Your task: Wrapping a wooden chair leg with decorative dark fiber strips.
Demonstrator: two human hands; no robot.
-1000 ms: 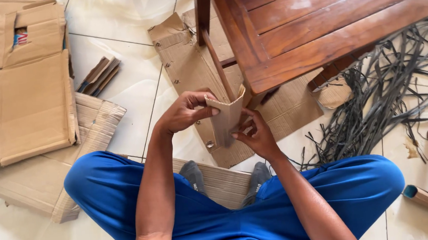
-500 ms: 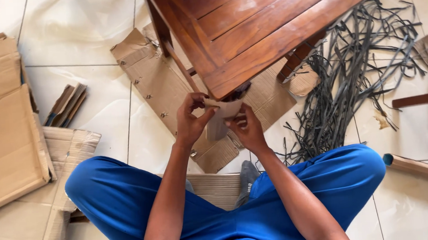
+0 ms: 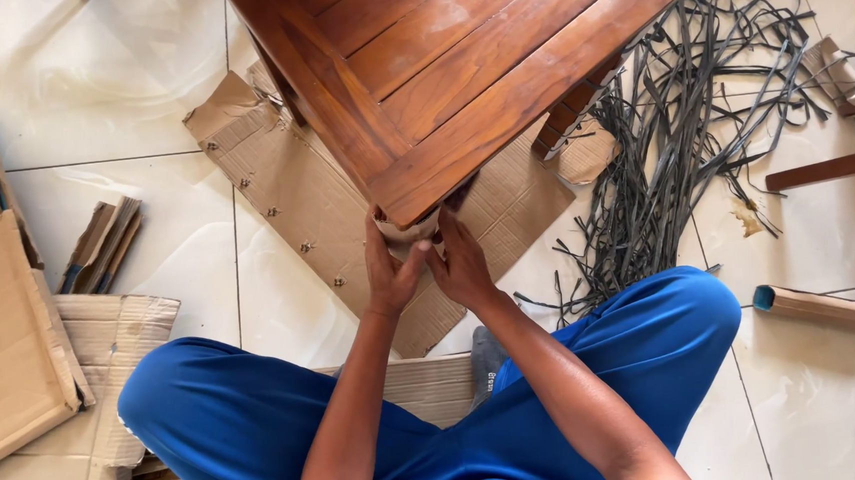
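Observation:
I sit cross-legged on a tiled floor in blue trousers. My left hand (image 3: 389,268) and my right hand (image 3: 461,263) are pressed together just under the near corner of a brown slatted wooden table (image 3: 456,68). Between them they grip a folded piece of brown cardboard (image 3: 405,234), held against the table's corner, where the leg is hidden. Most of the piece is covered by my fingers. Below the hands a flat cardboard sheet (image 3: 294,189) with metal staples lies on the floor under the table.
A tangle of dark plastic strapping (image 3: 680,122) lies right of the table. Flattened cardboard boxes (image 3: 3,330) and a small stack of folded cardboard strips (image 3: 102,243) are at the left. Cardboard corner tubes (image 3: 824,311) and wooden pieces (image 3: 834,166) lie at the right.
My hands have carried the folded cardboard piece forward and up against the table's near corner. The view has shifted, so the table sits lower and further left in frame.

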